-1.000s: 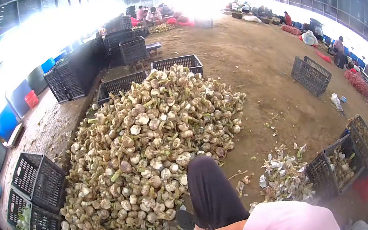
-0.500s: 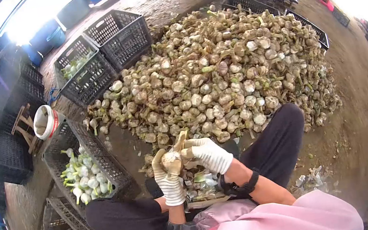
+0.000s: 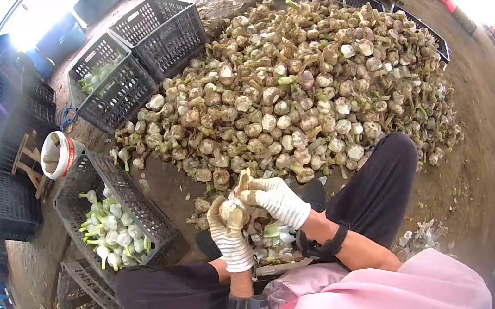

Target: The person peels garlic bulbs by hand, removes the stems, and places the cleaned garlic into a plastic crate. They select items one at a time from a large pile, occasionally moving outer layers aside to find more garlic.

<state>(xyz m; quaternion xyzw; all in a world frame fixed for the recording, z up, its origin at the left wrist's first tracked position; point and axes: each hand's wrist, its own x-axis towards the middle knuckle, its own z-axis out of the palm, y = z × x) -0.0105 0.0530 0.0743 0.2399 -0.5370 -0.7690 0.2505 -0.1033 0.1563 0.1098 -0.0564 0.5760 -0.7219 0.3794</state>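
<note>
Brown earthen floor (image 3: 479, 139) spreads beneath everything, littered with scraps. Above it, the left hand (image 3: 231, 241), in a striped white glove, curls its fingers around a garlic bulb (image 3: 232, 209), thumb against its near side; the right hand (image 3: 280, 202), gloved alike, is nearly closed, thumb and fingers pinching the bulb's top by the stalk. Just below the hands, papery peelings (image 3: 276, 249) lie between two dark-trousered legs (image 3: 369, 200). Beyond the hands rises a wide heap of soil-stained garlic (image 3: 296, 96). Left of the heap, a tilted black crate (image 3: 139, 202) holds cleaner white bulbs (image 3: 117, 231) with green stems, a white bucket (image 3: 62, 154) standing by its far end. Farther off, two black crates (image 3: 169, 38) sit side by side against the heap's edge, the nearer one partly filled with pale, green-stemmed bulbs.
</note>
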